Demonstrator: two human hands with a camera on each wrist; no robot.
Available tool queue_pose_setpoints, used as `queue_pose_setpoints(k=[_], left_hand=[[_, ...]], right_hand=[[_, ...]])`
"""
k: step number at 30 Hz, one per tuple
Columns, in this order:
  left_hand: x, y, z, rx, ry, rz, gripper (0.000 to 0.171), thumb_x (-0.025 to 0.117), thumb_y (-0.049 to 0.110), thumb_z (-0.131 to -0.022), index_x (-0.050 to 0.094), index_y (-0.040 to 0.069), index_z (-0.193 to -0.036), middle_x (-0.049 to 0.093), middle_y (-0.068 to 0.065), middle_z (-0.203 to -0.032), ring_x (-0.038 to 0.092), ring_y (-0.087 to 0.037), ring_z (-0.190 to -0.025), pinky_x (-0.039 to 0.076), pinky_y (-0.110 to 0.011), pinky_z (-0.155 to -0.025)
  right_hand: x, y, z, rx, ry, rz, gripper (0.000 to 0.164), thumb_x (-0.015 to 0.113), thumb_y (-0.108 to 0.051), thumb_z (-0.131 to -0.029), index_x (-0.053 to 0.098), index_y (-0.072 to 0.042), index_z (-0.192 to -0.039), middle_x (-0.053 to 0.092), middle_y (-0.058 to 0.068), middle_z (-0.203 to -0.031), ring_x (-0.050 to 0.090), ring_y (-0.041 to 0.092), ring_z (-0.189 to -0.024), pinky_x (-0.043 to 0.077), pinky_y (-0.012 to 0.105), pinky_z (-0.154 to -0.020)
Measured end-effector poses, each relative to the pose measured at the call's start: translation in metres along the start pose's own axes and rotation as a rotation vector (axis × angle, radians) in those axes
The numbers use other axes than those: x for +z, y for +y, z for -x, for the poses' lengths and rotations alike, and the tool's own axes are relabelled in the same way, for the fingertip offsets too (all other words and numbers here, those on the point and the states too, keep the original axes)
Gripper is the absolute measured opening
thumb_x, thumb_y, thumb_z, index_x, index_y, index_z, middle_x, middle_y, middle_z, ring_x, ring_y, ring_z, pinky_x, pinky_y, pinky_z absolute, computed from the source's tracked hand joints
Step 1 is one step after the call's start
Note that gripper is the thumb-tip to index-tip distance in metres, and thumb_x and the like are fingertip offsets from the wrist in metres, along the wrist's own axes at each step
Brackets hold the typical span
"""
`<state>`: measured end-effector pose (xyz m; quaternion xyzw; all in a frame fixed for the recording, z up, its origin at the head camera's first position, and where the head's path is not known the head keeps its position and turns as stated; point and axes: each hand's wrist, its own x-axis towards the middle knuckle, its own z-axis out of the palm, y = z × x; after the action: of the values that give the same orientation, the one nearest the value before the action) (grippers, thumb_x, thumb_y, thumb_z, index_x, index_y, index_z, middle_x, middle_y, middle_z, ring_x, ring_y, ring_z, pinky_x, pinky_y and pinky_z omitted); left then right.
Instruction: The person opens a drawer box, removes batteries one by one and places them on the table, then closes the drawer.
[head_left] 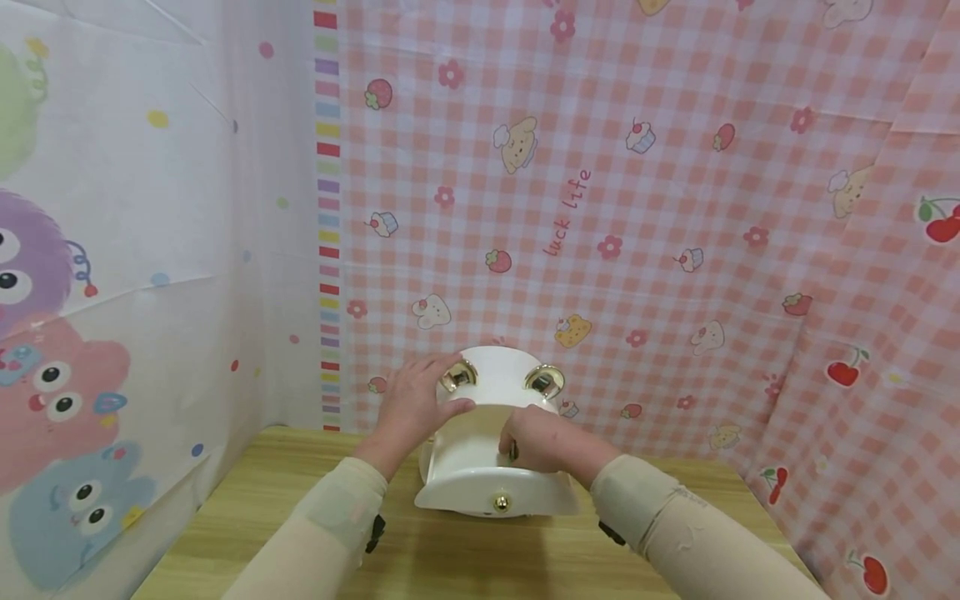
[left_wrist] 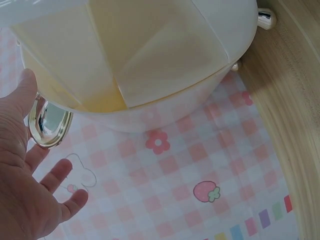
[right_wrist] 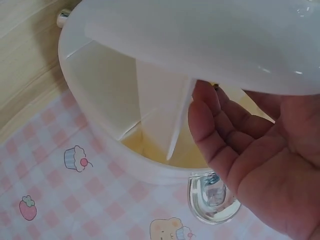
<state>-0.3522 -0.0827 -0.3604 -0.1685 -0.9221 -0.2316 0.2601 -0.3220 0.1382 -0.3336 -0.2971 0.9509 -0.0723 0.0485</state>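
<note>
A white box [head_left: 487, 392] with a rounded body, gold feet and gold round handles stands before me, its curved lid [head_left: 480, 492] with a gold knob [head_left: 502, 503] tilted open towards me. My left hand [head_left: 416, 408] holds the box at its far left, thumb over the rim and fingers about the gold handle [left_wrist: 47, 122]; the outer fingers spread in the air. Inside the opening, my right hand [head_left: 543, 439] pinches a small dark and gold thing [head_left: 513, 451] in curled fingers. Mostly hidden by fingers, its kind I cannot tell. A white divider [right_wrist: 162, 100] stands beside those fingertips.
The box rests on a wooden table [head_left: 285, 483]. Close behind rises a pink checked cloth [head_left: 480, 200] with cartoon prints, and a white printed cloth [head_left: 150, 208] hangs on the left. A second gold handle [head_left: 544, 382] sits at the box's far right.
</note>
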Motion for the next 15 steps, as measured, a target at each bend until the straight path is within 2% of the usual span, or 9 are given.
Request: queue_pose_setpoints(k=[7, 15], left_hand=[[0.000, 0.001, 0.000, 0.000, 0.001, -0.003, 0.078, 0.087, 0.053, -0.085, 0.059, 0.024, -0.153, 0.063, -0.003, -0.155, 0.058, -0.034, -0.143, 0.046, -0.060, -0.118], [-0.001, 0.002, 0.000, -0.006, -0.018, -0.002, 0.079, 0.085, 0.054, -0.086, 0.057, 0.025, -0.155, 0.062, -0.003, -0.156, 0.056, -0.034, -0.145, 0.044, -0.062, -0.119]], right_hand=[[-0.002, 0.001, 0.001, 0.051, -0.021, -0.039, 0.013, 0.088, -0.013, -0.086, 0.084, -0.010, -0.099, 0.081, 0.001, -0.094, 0.070, 0.011, -0.082, 0.063, 0.034, -0.080], [-0.015, 0.004, 0.007, -0.037, 0.003, -0.050, 0.017, 0.088, -0.011, -0.083, 0.084, -0.007, -0.099, 0.081, 0.002, -0.092, 0.068, 0.011, -0.084, 0.062, 0.035, -0.083]])
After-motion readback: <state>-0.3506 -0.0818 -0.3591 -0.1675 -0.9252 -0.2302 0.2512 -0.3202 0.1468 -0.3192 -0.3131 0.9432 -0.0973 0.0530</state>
